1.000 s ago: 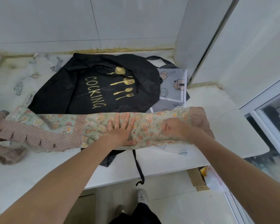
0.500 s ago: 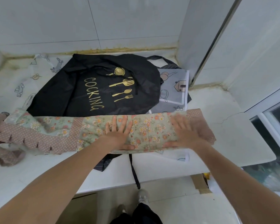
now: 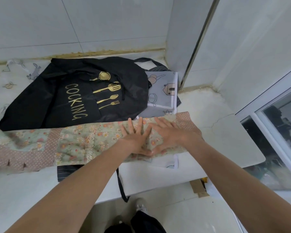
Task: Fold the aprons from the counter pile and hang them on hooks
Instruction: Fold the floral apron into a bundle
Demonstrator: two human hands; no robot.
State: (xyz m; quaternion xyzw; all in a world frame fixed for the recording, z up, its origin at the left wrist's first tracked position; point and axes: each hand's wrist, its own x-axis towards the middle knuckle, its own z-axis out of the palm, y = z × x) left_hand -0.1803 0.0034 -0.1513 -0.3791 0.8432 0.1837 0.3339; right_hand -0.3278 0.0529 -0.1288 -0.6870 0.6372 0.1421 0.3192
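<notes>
here, left hand (image 3: 136, 138) & right hand (image 3: 170, 134), flat, fingers spread, press 1 folded floral apron (image 3: 77, 140) near counter (image 3: 225, 132) front edge; 1 black apron (image 3: 77, 93) behind; bare room at right corner.

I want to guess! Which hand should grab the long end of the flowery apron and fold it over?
Probably the left hand. It lies nearer the floral apron's long unfolded stretch, while the right hand presses flat near the short end.

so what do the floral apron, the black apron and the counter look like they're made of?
Floral apron: looks like matte woven cotton, soft creases, lace trim, dotted pink panels. Both hands, left hand and right hand, press it flat.
Black apron: likely thin synthetic, slight sheen, crisp wrinkles, metallic gold print.
Counter: pale stone or similar, smooth, hairline crack near the right edge.
</notes>
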